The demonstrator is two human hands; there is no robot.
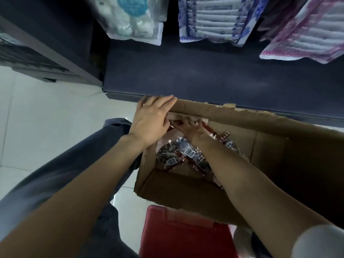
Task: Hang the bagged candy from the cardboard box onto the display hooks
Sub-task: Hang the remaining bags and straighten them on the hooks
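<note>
Hands both at the far-left corner of the open cardboard box [242, 123]. Left hand [150, 120] lies over the box's far rim, fingers straight and together, flat against the cardboard; it grips nothing that I can make out. Right hand [191, 127] reaches down inside, fingers curled round the top edge of a candy bag [210, 130] with red trim, which is pressed up near the inner wall. More bagged candy [178, 155], clear film with red edges and barcode labels, lies heaped on the box floor beneath the right forearm. Box stands on pale floor tiles [46, 112], touching the dark base shelf [204, 75] of the display. Above that shelf hang other packaged goods: white-teal [130, 17], blue-white [214, 19], pink-white [307, 34]. Red crate [182, 235] sits at the near side of the box.
</note>
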